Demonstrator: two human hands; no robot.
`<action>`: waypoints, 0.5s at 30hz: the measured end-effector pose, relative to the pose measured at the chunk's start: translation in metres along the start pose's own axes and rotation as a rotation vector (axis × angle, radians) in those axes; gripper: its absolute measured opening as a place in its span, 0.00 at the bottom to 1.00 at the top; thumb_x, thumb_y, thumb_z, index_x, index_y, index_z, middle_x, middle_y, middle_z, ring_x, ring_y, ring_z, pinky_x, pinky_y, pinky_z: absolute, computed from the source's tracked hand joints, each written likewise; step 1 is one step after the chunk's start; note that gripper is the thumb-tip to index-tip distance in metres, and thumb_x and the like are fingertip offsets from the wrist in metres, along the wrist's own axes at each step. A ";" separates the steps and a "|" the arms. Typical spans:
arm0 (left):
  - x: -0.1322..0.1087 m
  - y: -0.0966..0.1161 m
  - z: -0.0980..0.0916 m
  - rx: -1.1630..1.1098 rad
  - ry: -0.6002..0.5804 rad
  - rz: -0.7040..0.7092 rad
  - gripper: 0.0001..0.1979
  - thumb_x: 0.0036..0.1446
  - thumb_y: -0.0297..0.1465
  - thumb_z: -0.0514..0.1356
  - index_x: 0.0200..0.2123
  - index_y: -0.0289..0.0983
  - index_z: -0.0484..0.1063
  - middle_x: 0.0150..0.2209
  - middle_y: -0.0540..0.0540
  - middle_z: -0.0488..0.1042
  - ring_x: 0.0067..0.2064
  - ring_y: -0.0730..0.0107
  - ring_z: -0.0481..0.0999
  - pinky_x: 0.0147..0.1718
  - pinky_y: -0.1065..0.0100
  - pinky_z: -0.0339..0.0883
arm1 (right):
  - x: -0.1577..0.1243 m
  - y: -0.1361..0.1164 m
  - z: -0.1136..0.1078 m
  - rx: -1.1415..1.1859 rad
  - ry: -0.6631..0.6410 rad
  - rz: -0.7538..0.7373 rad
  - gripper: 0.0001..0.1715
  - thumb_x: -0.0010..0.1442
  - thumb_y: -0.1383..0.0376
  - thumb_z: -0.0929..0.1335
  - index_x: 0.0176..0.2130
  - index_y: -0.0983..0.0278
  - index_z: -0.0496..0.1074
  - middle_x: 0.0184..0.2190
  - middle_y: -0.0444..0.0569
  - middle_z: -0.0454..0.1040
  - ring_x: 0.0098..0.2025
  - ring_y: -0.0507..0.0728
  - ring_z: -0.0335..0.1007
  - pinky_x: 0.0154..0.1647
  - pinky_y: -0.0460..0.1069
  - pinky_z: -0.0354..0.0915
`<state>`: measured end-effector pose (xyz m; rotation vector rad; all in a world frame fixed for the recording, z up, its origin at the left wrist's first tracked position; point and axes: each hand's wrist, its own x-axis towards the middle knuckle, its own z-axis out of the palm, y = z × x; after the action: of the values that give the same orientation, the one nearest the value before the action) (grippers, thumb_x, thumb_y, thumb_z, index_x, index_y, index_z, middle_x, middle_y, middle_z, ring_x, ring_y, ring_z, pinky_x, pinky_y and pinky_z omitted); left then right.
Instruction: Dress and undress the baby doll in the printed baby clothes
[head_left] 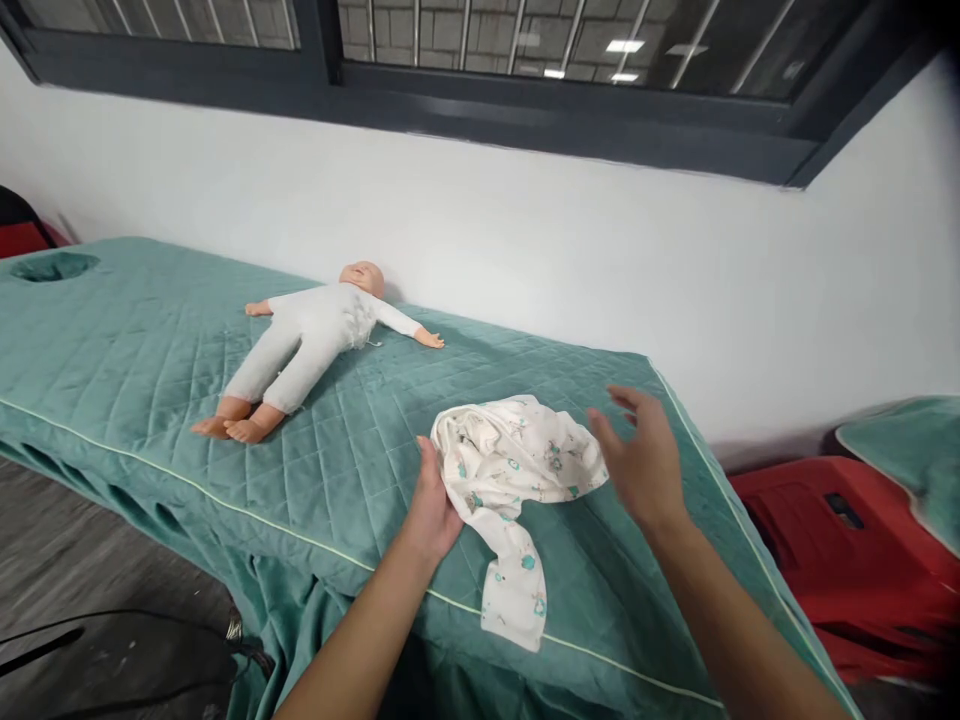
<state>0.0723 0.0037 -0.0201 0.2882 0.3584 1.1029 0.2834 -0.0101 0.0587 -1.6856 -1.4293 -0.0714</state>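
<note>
A crumpled white baby garment [517,455] with a small teal print lies bunched on the bed near its right end. One narrow sleeve or leg of it hangs toward the front edge. My left hand [435,500] grips the garment's left side, thumb up, with its other fingers partly hidden by the cloth. At the garment's right end is my right hand [641,460], fingers apart and holding nothing. Farther left, a baby doll [322,320] in a white bodysuit lies on its back, arms spread, bare feet toward the front edge.
The bed has a green quilted cover [172,350] with a face hole [54,266] at the far left. A white wall [525,240] and a dark-framed window [525,120] run behind it. Red plastic chairs [840,540] stand at the right. Cables [112,615] lie on the floor.
</note>
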 end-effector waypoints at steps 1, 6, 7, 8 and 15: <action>-0.001 0.000 -0.001 0.006 0.012 0.013 0.34 0.56 0.54 0.59 0.58 0.38 0.68 0.58 0.39 0.72 0.62 0.50 0.68 0.61 0.52 0.62 | -0.012 -0.014 0.003 0.041 -0.042 -0.079 0.21 0.61 0.56 0.67 0.51 0.61 0.69 0.51 0.54 0.73 0.52 0.63 0.70 0.53 0.58 0.66; -0.001 -0.002 -0.003 0.000 0.065 0.028 0.24 0.60 0.44 0.60 0.54 0.34 0.72 0.53 0.39 0.76 0.58 0.55 0.73 0.59 0.58 0.65 | -0.072 -0.062 0.038 0.048 -0.499 -0.237 0.20 0.64 0.59 0.64 0.56 0.54 0.64 0.54 0.49 0.72 0.57 0.63 0.68 0.57 0.59 0.66; 0.000 -0.003 -0.004 -0.008 0.080 0.029 0.23 0.61 0.44 0.59 0.52 0.34 0.73 0.52 0.39 0.77 0.57 0.55 0.73 0.58 0.59 0.65 | -0.075 -0.062 0.047 0.025 -0.492 -0.235 0.24 0.63 0.59 0.65 0.59 0.55 0.61 0.58 0.51 0.69 0.61 0.65 0.64 0.61 0.61 0.63; 0.001 -0.003 -0.004 -0.008 0.096 0.037 0.22 0.61 0.42 0.59 0.52 0.34 0.73 0.52 0.40 0.77 0.56 0.56 0.74 0.58 0.59 0.65 | -0.075 -0.059 0.055 0.003 -0.476 -0.232 0.29 0.62 0.60 0.67 0.61 0.57 0.59 0.61 0.53 0.66 0.64 0.66 0.59 0.64 0.62 0.59; 0.001 -0.005 -0.001 -0.001 0.056 0.023 0.22 0.63 0.41 0.58 0.54 0.34 0.73 0.53 0.40 0.76 0.58 0.57 0.73 0.60 0.59 0.63 | -0.039 -0.042 0.062 -0.066 -0.462 -0.288 0.29 0.55 0.63 0.69 0.56 0.60 0.65 0.62 0.55 0.64 0.67 0.68 0.53 0.68 0.66 0.46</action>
<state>0.0766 0.0028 -0.0229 0.2617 0.4053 1.1355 0.2067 -0.0033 0.0241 -1.6002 -2.0289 0.1219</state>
